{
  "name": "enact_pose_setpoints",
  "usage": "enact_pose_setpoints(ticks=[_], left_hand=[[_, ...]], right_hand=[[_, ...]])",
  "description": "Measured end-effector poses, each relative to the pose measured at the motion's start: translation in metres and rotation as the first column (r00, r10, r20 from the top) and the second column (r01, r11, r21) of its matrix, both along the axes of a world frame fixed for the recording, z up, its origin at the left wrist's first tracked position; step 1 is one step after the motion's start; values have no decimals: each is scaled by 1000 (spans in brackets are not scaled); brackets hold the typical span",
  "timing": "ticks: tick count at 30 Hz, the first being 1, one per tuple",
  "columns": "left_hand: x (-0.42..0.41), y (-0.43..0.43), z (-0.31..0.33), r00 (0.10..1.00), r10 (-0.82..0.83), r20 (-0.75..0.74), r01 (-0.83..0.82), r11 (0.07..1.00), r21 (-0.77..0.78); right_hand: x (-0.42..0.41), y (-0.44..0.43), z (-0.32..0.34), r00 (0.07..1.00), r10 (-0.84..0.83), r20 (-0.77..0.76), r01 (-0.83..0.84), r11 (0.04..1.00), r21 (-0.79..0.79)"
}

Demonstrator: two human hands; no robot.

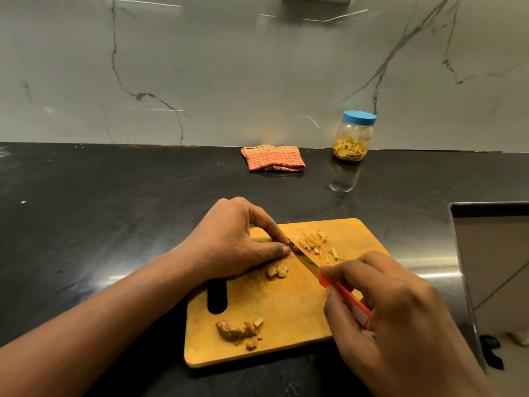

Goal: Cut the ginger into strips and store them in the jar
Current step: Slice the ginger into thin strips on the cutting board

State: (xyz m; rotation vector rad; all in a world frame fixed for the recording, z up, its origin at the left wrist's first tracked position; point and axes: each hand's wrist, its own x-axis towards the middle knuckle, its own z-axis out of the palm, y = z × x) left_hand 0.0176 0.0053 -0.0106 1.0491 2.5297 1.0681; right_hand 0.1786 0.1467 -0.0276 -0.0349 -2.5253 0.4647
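Observation:
A wooden cutting board (286, 305) lies on the black counter. My left hand (232, 245) pinches a small ginger piece (290, 247) against the board, mostly hidden under my fingertips. My right hand (380, 305) grips the red handle of a knife (307, 262), whose blade tip lies right beside my left fingertips. Cut ginger strips (313, 243) are scattered just right of the blade. A small ginger chunk (277, 271) sits below my left hand, and a larger ginger piece (237, 330) rests near the board's front edge. A clear jar (353, 137) with a blue lid, holding ginger strips, stands closed by the wall.
A folded orange checked cloth (273, 158) lies at the back of the counter, left of the jar. The counter ends at a steel edge (458, 270) on the right, with floor below. A marble wall (229, 67) backs the counter.

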Motion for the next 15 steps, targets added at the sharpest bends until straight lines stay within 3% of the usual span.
enact_pose_setpoints(ticks=[15], left_hand=[[0,0,0,999,4,-33,-5,999,-40]], right_hand=[[-6,-10,4,996,1,84,-4,999,42]])
